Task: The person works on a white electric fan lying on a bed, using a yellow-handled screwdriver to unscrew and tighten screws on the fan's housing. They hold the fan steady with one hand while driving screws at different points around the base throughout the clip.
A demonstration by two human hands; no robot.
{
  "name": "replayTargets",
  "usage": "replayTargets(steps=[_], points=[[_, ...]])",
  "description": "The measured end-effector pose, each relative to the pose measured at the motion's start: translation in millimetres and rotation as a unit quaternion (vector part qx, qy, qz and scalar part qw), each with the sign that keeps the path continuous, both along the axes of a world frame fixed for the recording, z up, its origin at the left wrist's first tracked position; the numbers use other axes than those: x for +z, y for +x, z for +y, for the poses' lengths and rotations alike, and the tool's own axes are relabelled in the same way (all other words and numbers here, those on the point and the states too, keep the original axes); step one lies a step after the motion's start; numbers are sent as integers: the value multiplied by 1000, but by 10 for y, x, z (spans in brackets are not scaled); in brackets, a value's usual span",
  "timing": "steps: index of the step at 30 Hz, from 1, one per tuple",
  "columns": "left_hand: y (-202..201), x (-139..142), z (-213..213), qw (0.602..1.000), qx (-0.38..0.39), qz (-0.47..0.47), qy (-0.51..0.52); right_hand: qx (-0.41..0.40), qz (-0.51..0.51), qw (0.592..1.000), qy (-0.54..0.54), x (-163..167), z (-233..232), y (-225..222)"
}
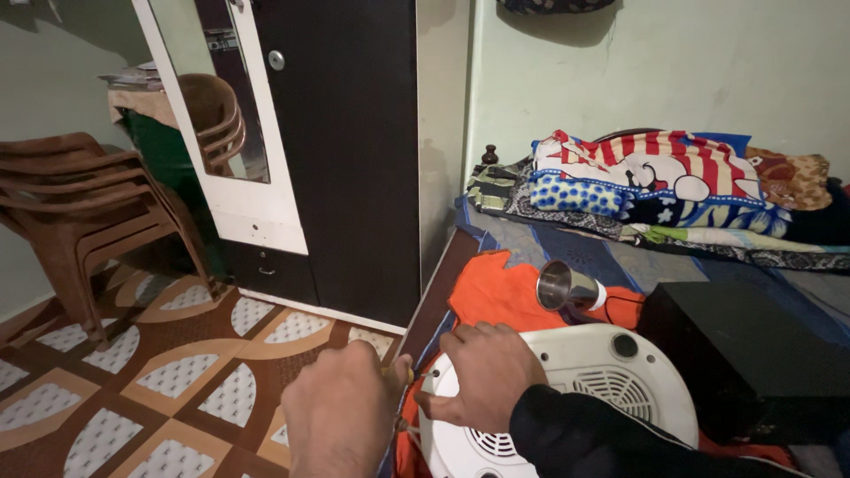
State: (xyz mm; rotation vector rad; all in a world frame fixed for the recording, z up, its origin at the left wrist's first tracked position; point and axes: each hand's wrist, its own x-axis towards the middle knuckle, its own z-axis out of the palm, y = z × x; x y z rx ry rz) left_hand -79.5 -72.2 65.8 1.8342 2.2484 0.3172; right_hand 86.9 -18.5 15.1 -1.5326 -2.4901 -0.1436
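While one dark wardrobe (354, 150) with a mirrored white door fills twelve o'clock, one bed (567, 252) runs from the centre out to three o'clock, carrying a heap of folded blankets (673, 190) at two o'clock. One stack of brown plastic chairs (80, 212) stands at nine o'clock on the patterned floor tiles (177, 381). One black box (744, 354) sits at four o'clock, just beside one white round appliance (575, 389) that lies flat on an orange cloth (500, 296) at five o'clock, its vented face up. One steel cup (562, 288) lies on its side above it, mouth toward ten o'clock, long axis running ten to four. Two hands meet at six o'clock: the left hand (341, 412) is fisted around a thin tool (416, 374), the right hand (487, 372) is curled on the appliance's left rim, fingertips pinching the tool's tip. That tool lies roughly level, pointing toward three o'clock.
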Motion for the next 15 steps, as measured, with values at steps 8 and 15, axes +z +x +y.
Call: replayTargets(steps=[8, 15], points=[[53, -60, 3, 1000, 9, 2, 3, 1, -4, 1000, 0, 11, -7, -27], [79, -74, 61, 997, 52, -37, -52, -10, -31, 999, -33, 18, 10, -58]])
